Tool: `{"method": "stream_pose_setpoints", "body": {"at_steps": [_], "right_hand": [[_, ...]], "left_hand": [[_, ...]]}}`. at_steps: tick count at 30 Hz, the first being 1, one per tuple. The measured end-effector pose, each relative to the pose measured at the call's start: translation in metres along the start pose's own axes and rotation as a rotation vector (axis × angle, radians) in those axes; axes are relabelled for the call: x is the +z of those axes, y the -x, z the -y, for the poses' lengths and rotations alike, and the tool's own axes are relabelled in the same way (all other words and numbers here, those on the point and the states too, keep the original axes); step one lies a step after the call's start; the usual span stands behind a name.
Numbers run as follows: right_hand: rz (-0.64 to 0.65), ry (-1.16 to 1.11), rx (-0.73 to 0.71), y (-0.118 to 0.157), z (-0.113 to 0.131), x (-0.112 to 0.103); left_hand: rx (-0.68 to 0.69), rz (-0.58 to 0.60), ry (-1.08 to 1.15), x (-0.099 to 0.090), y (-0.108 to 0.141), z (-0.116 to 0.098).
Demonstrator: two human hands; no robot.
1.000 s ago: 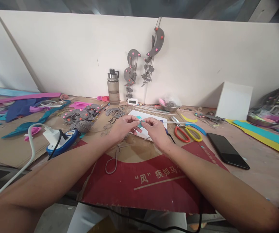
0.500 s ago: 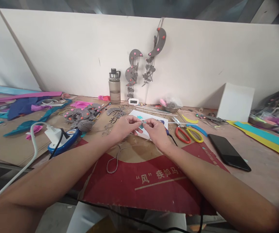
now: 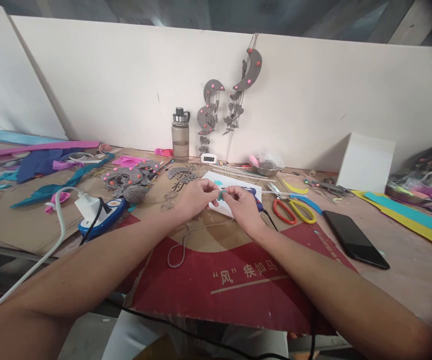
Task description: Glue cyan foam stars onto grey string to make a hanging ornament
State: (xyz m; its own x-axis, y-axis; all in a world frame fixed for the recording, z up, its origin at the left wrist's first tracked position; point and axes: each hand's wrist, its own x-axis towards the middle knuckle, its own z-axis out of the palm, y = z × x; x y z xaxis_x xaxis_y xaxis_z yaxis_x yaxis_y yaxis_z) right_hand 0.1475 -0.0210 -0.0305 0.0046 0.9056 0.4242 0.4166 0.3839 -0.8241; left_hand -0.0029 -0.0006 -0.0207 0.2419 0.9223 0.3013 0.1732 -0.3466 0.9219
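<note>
Above a white sheet on the cardboard, my left hand and my right hand meet, fingertips pinched. Between them is a small teal piece, mostly covered by the fingers; its exact shape is hidden. Behind the fingers, a turquoise flower-shaped cutout lies flat on the sheet. Partly behind my right hand is a blue tool, probably a glue gun, with a dark cord and a clear stick at its back. Scissors with red and yellow handles lie to the right of it.
A phone lies at right, near yellow and turquoise strips. At left are a blue power strip and grey yarn pieces. A bottle and small clock stand at the back, beneath hanging grey crescent ornaments.
The view has shifted slightly. Both hands stay together over the white sheet, and more of the teal piece shows between the fingertips.
</note>
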Motion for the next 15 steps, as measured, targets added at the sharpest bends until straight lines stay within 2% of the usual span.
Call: {"method": "stream_pose_setpoints", "body": {"at_steps": [6, 12, 15], "right_hand": [[-0.020, -0.011, 0.048, 0.000, -0.001, -0.001], [-0.074, -0.052, 0.070, -0.003, -0.004, -0.002], [-0.073, -0.046, 0.079, -0.004, -0.005, -0.002]], "left_hand": [[-0.059, 0.017, 0.090, 0.002, 0.003, -0.007], [-0.131, 0.102, 0.381, 0.004, 0.000, 0.002], [-0.147, 0.096, 0.414, 0.005, -0.002, 0.005]]}}
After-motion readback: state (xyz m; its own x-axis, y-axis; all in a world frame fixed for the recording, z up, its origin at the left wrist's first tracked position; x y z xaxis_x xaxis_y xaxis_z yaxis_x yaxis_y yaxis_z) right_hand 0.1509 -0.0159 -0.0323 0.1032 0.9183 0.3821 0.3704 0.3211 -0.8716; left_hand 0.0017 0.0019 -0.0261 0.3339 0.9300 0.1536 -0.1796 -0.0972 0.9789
